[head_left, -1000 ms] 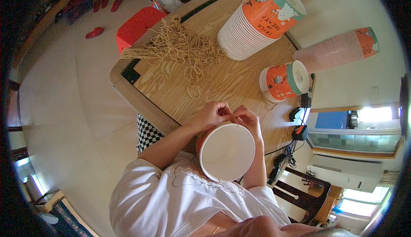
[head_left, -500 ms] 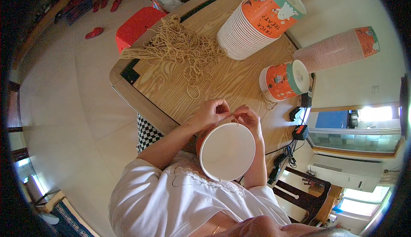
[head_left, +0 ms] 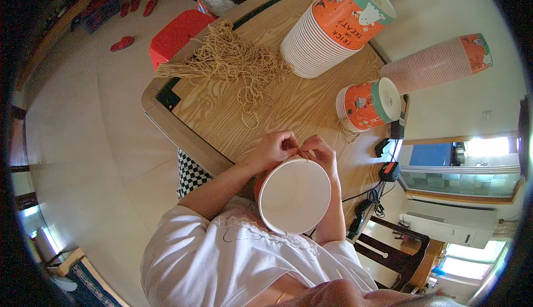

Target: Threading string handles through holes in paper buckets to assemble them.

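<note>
Against my chest rests a paper bucket (head_left: 295,197), its white open mouth turned up toward me and a strip of orange side showing at the left. My left hand (head_left: 277,146) and my right hand (head_left: 318,150) meet at its far rim, both closed in a pinch. Between the fingertips a bit of brown twine (head_left: 303,155) shows at the rim; its ends are hidden by the fingers. Beyond my hands a loose heap of tan twine (head_left: 236,63) lies on the wooden table (head_left: 208,115), some strands hanging over the left edge.
Nested orange, green and striped paper buckets stand in a tall stack (head_left: 322,40), a short stack (head_left: 366,104) and another stack (head_left: 438,65) by the wall. A red stool (head_left: 177,38) touches the table's left side. Black cables and adapters (head_left: 390,171) lie at the right edge.
My fingertips have shifted very slightly at the bucket's rim, the right hand a touch to the left. The bucket and everything on the table stay put.
</note>
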Demonstrator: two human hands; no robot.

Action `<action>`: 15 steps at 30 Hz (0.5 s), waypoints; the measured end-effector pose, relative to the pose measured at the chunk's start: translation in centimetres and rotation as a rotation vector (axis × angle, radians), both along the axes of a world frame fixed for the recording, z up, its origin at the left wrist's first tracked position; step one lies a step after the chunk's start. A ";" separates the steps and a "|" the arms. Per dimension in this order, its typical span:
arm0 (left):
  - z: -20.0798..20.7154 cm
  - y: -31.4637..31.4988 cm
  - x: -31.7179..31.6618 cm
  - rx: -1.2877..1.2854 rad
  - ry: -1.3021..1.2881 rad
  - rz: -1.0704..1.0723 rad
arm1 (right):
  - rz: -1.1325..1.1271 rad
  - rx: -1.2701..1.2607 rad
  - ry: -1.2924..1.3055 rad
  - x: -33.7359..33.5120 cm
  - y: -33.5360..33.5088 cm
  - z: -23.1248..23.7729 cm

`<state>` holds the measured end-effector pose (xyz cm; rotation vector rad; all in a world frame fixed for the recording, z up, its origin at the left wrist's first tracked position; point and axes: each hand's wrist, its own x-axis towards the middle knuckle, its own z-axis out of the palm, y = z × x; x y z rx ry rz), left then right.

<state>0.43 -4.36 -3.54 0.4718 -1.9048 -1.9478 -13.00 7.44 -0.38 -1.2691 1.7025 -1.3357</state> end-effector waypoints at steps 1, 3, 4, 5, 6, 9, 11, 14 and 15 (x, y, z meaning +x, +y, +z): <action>0.0 0.0 0.0 -0.006 0.004 0.001 | -0.001 0.000 0.000 0.0 0.0 0.0; 0.2 0.0 0.1 -0.001 0.012 -0.001 | -0.012 -0.026 0.009 -0.1 0.1 -0.2; 0.3 -0.1 0.2 0.005 0.020 0.000 | -0.010 -0.025 0.008 -0.1 0.2 -0.1; 0.2 0.0 0.2 0.006 0.019 0.001 | -0.005 -0.029 -0.018 -0.1 0.3 0.0; 0.0 0.0 0.3 -0.004 0.024 0.034 | 0.001 -0.032 -0.045 -0.1 0.3 0.1; -0.7 -0.1 0.3 0.042 -0.008 0.066 | 0.090 -0.124 -0.006 0.0 0.4 1.0; -1.3 -0.3 0.4 0.097 -0.047 0.067 | 0.061 -0.102 -0.066 0.5 0.6 1.5; -1.6 -0.8 0.7 0.086 -0.044 0.028 | 0.019 -0.040 -0.182 1.0 0.9 2.1; -1.4 -1.0 0.8 0.040 -0.019 -0.017 | 0.004 -0.001 -0.237 1.1 0.9 2.1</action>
